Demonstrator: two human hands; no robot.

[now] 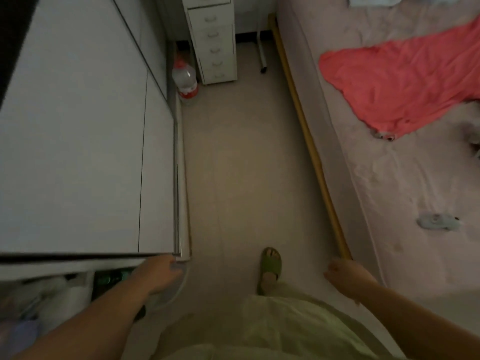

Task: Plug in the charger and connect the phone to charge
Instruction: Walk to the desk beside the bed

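Head view looks straight down a narrow strip of pale beige floor [241, 165], running from six o'clock up to twelve, between a tall white panelled wardrobe [78, 139] at nine o'clock and a bed under a wrinkled pale pink sheet [389, 183] at three.

Neither a charger nor a phone can be made out with certainty, so no direction or long axis can be given for them. A small grey-blue flat object [437, 221] lies on the sheet at about four o'clock, its long side running roughly nine to three; it is too blurred to name. No socket shows.

The left hand [162, 272] at seven o'clock rests at the wardrobe's lower corner, fingers loosely curled, seemingly holding nothing; the blur leaves this uncertain. It looks placed there for balance or to feel past the corner. The right hand [346, 275] at five o'clock hangs slack and empty beside the end of the yellow wooden bed rail [309, 141], a walking posture rather than a reach.

One foot in a green slide sandal [271, 263] points toward twelve, which suggests the person is moving up the aisle to look for the items.

Farther on, a clear plastic water bottle with a red label [185, 81] stands at eleven o'clock beside a white drawer unit [213, 45]. A coral-red cloth [405, 87] is spread on the bed at two o'clock.
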